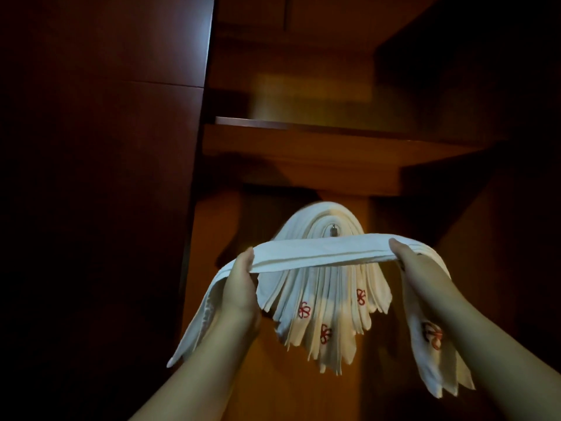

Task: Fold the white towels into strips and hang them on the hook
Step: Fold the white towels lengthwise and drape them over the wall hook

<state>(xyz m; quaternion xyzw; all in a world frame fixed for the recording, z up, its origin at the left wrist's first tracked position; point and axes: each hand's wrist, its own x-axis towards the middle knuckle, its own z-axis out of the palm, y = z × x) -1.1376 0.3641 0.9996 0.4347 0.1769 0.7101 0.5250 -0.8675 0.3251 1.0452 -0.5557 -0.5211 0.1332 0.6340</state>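
Head view: a person is holding a folded towel strip level in front of a wooden cabinet wall, just below the hook.
Left hand: it is gripping the strip near its left end, thumb on top, with a long tail drooping past the wrist.
Right hand: it is gripping the strip near its right end, and the tail with a red emblem is hanging down beside the forearm.
Hung towels: many strips are already draping over the hook, fanning downward.
Shelf: it is sitting well above the hook.
Step in hand: hanging this strip, judging by its position.
Doing it well: the hands should probably be lifting the strip's middle above the pile, centring it over the hook, then lowering both ends evenly so the tails match.
Risk: an off-centre drop could be sliding off the crowded pile.
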